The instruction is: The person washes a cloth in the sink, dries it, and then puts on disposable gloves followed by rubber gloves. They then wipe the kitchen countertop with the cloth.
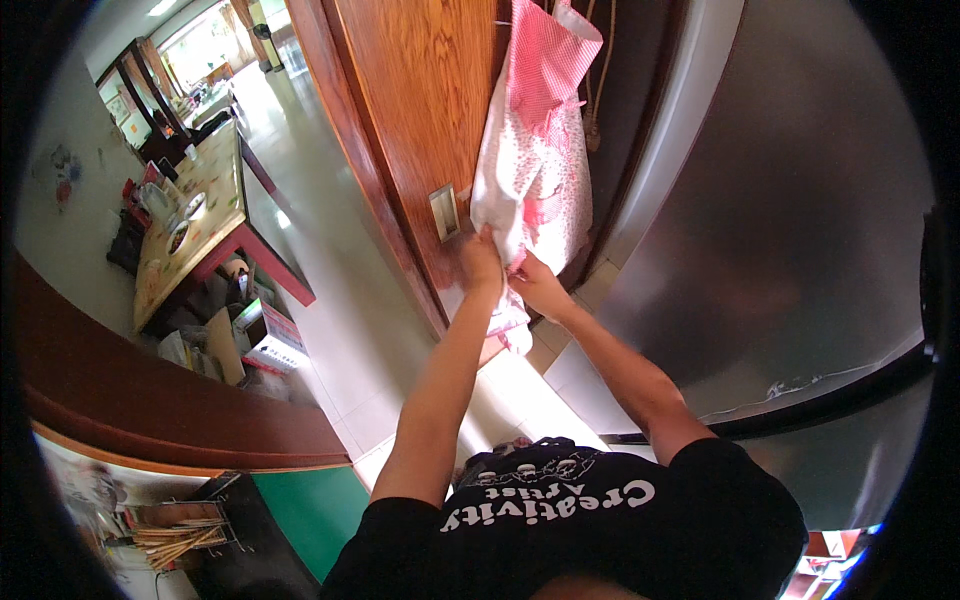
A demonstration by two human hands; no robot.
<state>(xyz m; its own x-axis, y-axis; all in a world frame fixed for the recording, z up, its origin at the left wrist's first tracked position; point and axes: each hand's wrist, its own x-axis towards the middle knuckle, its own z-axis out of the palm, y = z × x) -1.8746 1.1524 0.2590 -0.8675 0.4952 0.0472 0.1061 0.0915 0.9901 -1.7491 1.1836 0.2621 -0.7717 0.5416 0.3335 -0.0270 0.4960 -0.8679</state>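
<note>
A pink-and-white patterned cloth apron [551, 165] hangs against a brown wooden door, its upper part pink checked and its lower part printed in small spots. My left hand [482, 262] grips the white edge of the cloth low on its left side. Close beside it, my right hand [538, 283] pinches a pink-trimmed fold between thumb and fingers. The lowest end of the cloth dangles below both hands. What the apron hangs from is out of view at the top.
The wooden door [420, 97] has a recessed metal pull [444, 213]. A large grey panel [757, 225] rises at right. Leftward stand a table [217, 180] with bowls and an open carton [274, 341] under it. Wooden chopsticks [176, 541] lie in a rack at lower left.
</note>
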